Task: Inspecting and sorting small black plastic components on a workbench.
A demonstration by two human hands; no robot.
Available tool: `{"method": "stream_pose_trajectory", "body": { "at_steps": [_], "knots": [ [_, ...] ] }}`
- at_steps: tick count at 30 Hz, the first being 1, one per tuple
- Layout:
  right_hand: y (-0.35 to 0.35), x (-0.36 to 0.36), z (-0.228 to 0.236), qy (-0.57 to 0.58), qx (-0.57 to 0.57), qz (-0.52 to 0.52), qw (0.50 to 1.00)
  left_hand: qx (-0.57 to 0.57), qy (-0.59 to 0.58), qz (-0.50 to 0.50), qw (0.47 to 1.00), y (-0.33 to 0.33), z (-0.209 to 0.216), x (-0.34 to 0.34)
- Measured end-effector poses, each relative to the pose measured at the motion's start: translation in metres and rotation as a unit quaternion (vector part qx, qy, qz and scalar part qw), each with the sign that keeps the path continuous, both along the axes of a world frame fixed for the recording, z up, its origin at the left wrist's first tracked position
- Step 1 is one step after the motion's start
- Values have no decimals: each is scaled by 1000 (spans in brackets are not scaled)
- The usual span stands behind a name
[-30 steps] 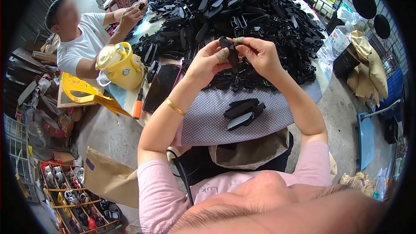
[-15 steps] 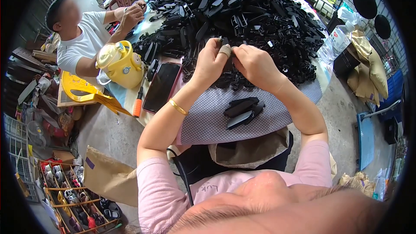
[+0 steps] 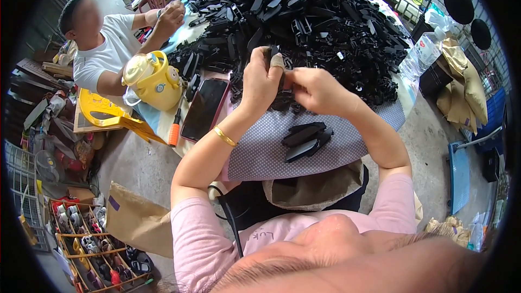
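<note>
My left hand (image 3: 261,80) is closed round a long black plastic piece (image 3: 281,82), with a tan wrap on the thumb. Close against it on the right, my right hand (image 3: 319,90) has its fingers pinched at the piece's edge; whatever lies between those fingertips is hidden. Both hands are over the near edge of a big heap of glossy black plastic parts (image 3: 304,19). Nearer to me, several finished-looking black pieces (image 3: 307,142) lie in a small stack on the dotted grey cloth (image 3: 255,154).
Left of my arms are a phone (image 3: 204,109), an orange-handled screwdriver (image 3: 174,130) and a yellow jug (image 3: 153,84). A co-worker (image 3: 106,49) in a white shirt handles something beyond the jug. At the right table edge leans a clear plastic bottle (image 3: 422,53). An open sack (image 3: 317,190) hangs below the cloth.
My right hand has turned and shifted slightly down, and its fingers have curled more. My left hand has tilted more upright, showing more of the black piece. The co-worker's hands have moved a little.
</note>
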State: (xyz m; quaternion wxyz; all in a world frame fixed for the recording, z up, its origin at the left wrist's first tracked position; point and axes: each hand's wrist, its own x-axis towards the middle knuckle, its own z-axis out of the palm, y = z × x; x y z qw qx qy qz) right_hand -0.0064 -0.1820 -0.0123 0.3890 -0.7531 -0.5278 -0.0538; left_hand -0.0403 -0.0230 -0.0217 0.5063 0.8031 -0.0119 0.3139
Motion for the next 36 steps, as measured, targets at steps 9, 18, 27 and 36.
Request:
{"method": "stream_pose_trajectory", "body": {
  "at_steps": [9,18,27,36],
  "knots": [
    [-3,20,-17,-245,-156,-67,955,262,191,-244,914,-16,30,-52],
    [-4,18,-18,-232,-196,-115,946,298,121,-70,944,29,27,26],
    [-7,39,-15,-83,67,-123,987,433,130,141,881,63,-8,88],
    [-14,38,-4,265,215,-84,936,-428,237,-337,804,20,16,37]
  ]
}}
